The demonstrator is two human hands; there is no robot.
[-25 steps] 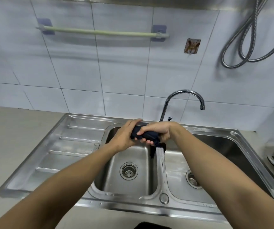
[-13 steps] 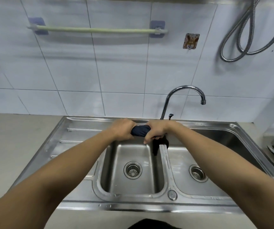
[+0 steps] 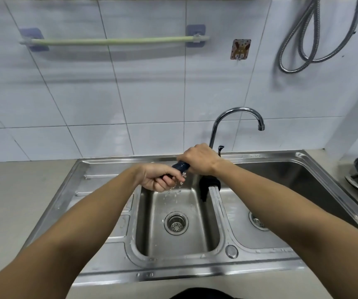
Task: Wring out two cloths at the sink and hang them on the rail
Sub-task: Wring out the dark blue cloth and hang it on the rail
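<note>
Dark cloth [image 3: 181, 166] twisted tight between left hand [image 3: 157, 178] and right hand [image 3: 199, 159], both fists closed on it. Held over left basin [image 3: 173, 244] so drips fall to drain. Second cloth [image 3: 207, 186] draped on divider. Rail [image 3: 113, 41] bare.

Most of the twisted dark navy cloth [image 3: 181, 166] is buried inside the closed left hand [image 3: 157, 177] and right hand [image 3: 198, 159], and the coiled metal shower hose [image 3: 303, 39] runs off the top edge.

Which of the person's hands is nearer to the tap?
Right. The right hand grips the dark cloth directly in front of the tap stem; the left hand is lower and further left.
</note>
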